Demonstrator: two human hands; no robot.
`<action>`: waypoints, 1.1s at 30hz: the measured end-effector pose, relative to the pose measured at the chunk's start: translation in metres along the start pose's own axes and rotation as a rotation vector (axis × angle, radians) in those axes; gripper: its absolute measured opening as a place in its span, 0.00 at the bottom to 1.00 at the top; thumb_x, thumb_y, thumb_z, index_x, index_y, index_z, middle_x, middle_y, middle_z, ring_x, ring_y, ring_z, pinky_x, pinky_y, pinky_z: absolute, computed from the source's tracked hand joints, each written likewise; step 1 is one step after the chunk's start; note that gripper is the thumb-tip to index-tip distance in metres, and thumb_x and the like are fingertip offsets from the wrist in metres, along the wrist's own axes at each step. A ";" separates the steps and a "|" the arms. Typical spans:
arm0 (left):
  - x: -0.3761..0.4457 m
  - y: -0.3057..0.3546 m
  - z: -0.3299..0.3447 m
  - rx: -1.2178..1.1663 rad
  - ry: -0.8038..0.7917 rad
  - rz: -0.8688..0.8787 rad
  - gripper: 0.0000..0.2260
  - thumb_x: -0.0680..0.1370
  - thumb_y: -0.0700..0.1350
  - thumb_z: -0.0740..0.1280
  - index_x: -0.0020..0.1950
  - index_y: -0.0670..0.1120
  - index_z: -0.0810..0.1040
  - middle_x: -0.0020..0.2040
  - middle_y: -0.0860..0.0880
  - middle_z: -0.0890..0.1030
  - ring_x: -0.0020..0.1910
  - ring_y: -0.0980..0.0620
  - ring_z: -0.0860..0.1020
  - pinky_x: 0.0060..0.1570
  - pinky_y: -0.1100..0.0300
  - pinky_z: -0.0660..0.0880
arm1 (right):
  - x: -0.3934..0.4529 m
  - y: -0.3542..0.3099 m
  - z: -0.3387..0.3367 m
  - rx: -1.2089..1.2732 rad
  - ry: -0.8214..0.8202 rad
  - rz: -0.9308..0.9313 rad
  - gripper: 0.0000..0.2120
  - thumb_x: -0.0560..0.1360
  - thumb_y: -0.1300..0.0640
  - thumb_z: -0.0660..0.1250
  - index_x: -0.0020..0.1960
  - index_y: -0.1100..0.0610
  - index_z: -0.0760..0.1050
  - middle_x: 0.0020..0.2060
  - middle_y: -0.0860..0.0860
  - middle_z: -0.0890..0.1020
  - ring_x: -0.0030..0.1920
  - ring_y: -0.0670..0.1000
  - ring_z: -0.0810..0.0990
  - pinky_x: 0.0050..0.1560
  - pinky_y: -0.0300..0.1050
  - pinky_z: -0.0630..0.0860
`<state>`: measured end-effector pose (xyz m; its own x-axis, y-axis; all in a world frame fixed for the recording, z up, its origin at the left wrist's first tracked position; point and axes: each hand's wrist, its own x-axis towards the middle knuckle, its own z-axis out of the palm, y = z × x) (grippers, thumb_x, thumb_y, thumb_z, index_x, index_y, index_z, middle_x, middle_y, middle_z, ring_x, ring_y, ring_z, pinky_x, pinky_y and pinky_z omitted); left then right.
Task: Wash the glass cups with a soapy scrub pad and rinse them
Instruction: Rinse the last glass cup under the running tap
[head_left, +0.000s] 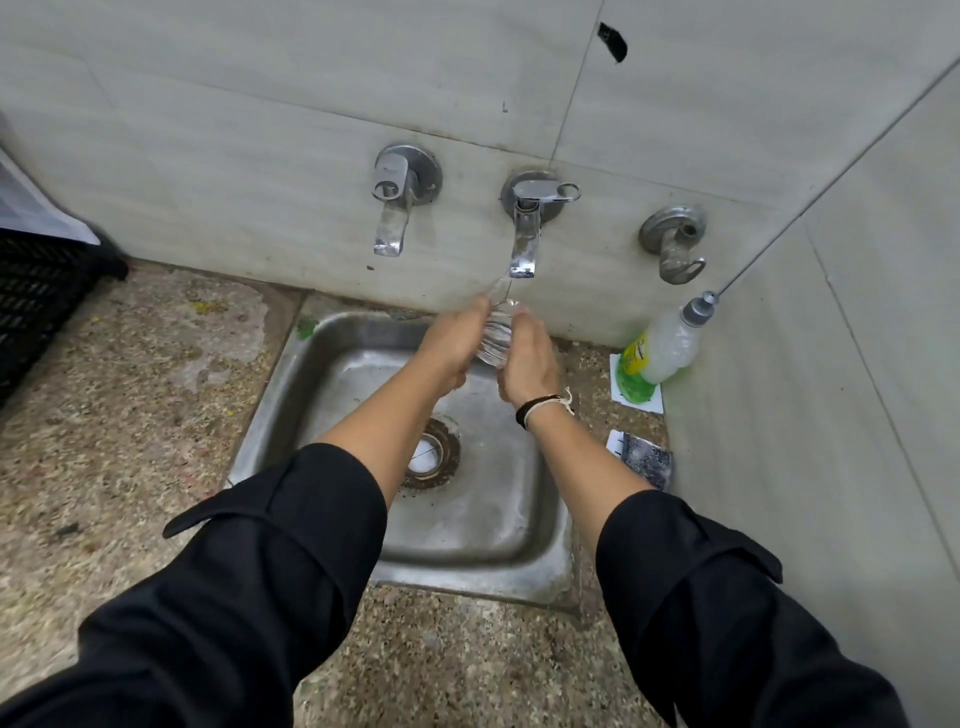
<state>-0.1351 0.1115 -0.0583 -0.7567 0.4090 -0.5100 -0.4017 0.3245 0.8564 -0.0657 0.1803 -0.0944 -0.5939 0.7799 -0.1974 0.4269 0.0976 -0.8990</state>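
Both hands meet over the sink (291, 415) as I watch from the head camera: my left hand (457, 343) and right hand (530, 358) are wrapped around a clear glass cup (496, 338), fingers curled on its sides, holding it just under the middle tap (524, 244). Black sleeves fill the near edge of the view, and a dark band with a pale thread circles the right wrist. The basin below the hands is bare steel around the drain (431, 452). To the right, on the speckled desk (130, 389), lie a dark scrub pad (647, 460) and, beyond it in the corner, a soap bottle (665, 343) leaning on a green-stained sheet. Water appears to run from the middle tap onto the cup, though the stream is faint. I judge this to be the rinse of one cup: no pad is in hand and no foam shows on the glass. No other cups are in view, so I cannot tell how many are done or left. A second tap (395, 202) hangs on the wall to the left.
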 end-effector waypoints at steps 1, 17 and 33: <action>-0.002 0.003 0.002 -0.044 -0.012 -0.053 0.16 0.84 0.54 0.60 0.40 0.48 0.73 0.26 0.53 0.70 0.15 0.60 0.67 0.18 0.72 0.59 | -0.004 0.002 -0.001 -0.029 0.039 -0.088 0.20 0.85 0.45 0.51 0.56 0.60 0.73 0.42 0.49 0.76 0.41 0.50 0.72 0.42 0.44 0.61; 0.017 -0.040 -0.018 -0.937 -0.333 -0.270 0.13 0.78 0.52 0.71 0.52 0.43 0.82 0.39 0.51 0.77 0.22 0.60 0.76 0.28 0.64 0.80 | 0.012 -0.011 -0.011 0.372 -0.352 0.240 0.21 0.82 0.38 0.51 0.52 0.54 0.72 0.35 0.53 0.71 0.23 0.47 0.61 0.24 0.36 0.57; 0.003 -0.027 0.021 -0.661 -0.122 0.067 0.25 0.76 0.60 0.72 0.62 0.41 0.82 0.50 0.45 0.87 0.45 0.49 0.86 0.39 0.59 0.80 | 0.009 -0.012 0.009 0.579 -0.096 0.213 0.25 0.70 0.37 0.70 0.53 0.57 0.76 0.42 0.57 0.82 0.40 0.58 0.83 0.40 0.53 0.80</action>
<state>-0.1154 0.1223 -0.0844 -0.7429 0.5159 -0.4265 -0.6164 -0.2788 0.7364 -0.0821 0.1809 -0.0888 -0.6067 0.6835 -0.4060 0.1197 -0.4263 -0.8966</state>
